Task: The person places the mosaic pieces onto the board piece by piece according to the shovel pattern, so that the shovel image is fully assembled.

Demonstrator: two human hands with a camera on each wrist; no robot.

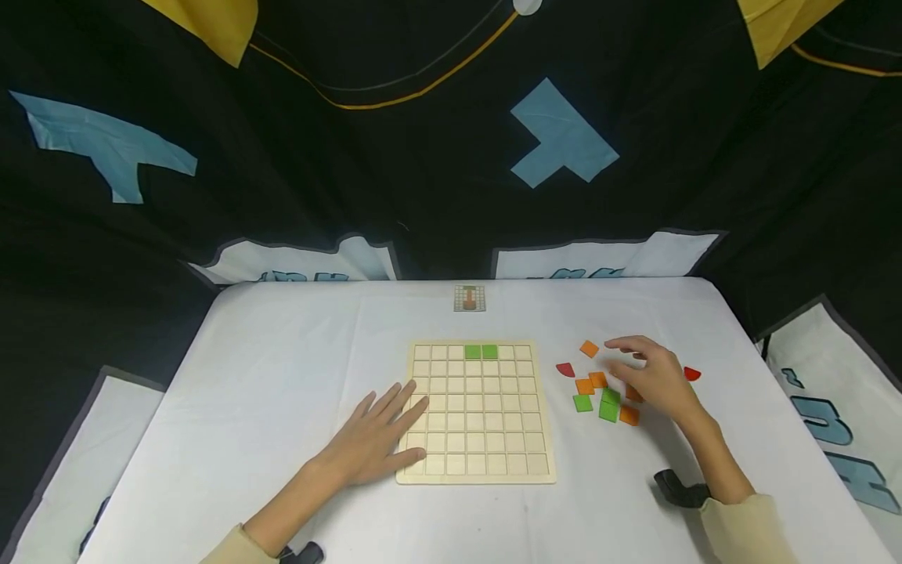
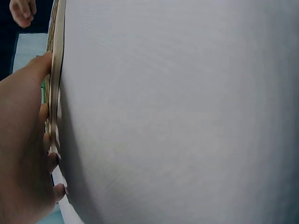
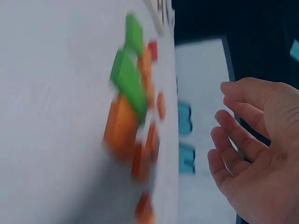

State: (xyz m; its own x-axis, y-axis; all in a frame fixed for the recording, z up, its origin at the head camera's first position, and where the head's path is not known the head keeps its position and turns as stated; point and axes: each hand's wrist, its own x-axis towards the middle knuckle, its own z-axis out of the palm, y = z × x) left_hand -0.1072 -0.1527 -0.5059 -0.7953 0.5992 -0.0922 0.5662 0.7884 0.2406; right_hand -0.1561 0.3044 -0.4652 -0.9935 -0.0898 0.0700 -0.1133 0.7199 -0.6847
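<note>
A pale wooden grid board (image 1: 475, 479) lies on the white table. Two green square tiles (image 1: 473, 352) sit side by side in its far row. My left hand (image 1: 369, 439) rests over the board's left edge with fingers spread. To the right of the board, my right hand (image 1: 658, 380) hovers above loose pieces, its fingers loosely bent and nothing between them. Below it are several orange tiles (image 1: 629, 415) and green tiles (image 1: 608, 410), some touching or overlapping. The right wrist view shows this hand (image 3: 261, 149) apart from the blurred green tile (image 3: 128, 79). Part of the pile is hidden by the hand.
A small card (image 1: 469, 298) with a printed grid picture lies near the table's far edge. One red rounded piece (image 1: 566, 370) is left of the pile, another (image 1: 692, 374) right of my right hand. Black cloth (image 1: 437, 196) hangs behind the table (image 1: 282, 345).
</note>
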